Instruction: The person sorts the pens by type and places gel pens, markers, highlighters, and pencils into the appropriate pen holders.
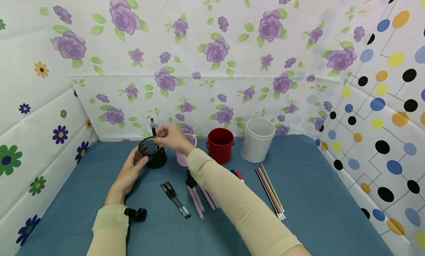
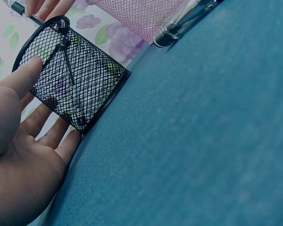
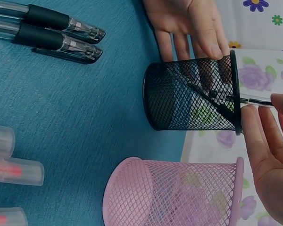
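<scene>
My left hand [image 1: 127, 173] holds the black mesh pen cup [image 1: 156, 161] at its left side, thumb near the rim and fingers around the wall. The cup stands upright on the blue cloth. Above its rim, my right hand [image 1: 173, 138] pinches a black-capped pen [image 1: 152, 126] between thumb and fingers, the pen's lower part inside the cup. Through the mesh in the right wrist view, a dark pen [image 3: 203, 94] leans within the cup. Two clear-barrelled black pens [image 1: 175, 200] lie on the cloth in front.
Right of the black cup stand a pink mesh cup [image 1: 181, 159], a red bucket [image 1: 220, 147] and a white bucket [image 1: 258, 141]. Several pink highlighters [image 1: 196, 202] lie under the right forearm, partly hidden. A red-capped marker [image 1: 238, 174] and several pencils [image 1: 270, 193] lie farther right.
</scene>
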Motion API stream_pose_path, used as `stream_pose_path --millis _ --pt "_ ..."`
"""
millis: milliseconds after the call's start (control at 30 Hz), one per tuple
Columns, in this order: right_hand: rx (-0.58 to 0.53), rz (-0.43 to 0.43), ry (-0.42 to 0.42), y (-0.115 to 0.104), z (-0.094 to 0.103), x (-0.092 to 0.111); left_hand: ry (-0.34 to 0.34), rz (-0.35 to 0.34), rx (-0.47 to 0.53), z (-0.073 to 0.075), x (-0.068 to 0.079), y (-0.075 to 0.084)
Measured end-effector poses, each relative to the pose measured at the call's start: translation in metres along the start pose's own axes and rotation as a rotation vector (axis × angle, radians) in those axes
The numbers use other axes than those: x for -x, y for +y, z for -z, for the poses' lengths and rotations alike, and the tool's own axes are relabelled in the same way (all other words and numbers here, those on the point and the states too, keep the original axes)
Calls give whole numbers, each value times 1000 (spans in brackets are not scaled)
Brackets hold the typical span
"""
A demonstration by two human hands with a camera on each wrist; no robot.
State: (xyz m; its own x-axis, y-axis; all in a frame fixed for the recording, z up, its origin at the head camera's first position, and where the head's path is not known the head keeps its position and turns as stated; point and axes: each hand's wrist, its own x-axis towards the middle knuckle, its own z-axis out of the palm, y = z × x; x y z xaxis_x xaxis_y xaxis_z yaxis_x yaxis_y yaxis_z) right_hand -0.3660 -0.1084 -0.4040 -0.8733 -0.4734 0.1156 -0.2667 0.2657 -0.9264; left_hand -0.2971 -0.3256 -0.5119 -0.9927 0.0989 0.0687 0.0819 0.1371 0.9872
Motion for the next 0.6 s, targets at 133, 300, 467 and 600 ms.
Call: stream_pose_path --millis 133,300,467,600 --pt "-4 -17 -3 0 -1 0 4 -6 -5 0 0 -1" --pt "-6 -17 -18 2 0 1 5 -7 -6 0 -1 -2" --pt "-7 -13 -29 8 1 0 2 -1 -10 0 -1 -1" --pt "-9 3 -30 10 2 0 -1 3 -16 -1 -1 0"
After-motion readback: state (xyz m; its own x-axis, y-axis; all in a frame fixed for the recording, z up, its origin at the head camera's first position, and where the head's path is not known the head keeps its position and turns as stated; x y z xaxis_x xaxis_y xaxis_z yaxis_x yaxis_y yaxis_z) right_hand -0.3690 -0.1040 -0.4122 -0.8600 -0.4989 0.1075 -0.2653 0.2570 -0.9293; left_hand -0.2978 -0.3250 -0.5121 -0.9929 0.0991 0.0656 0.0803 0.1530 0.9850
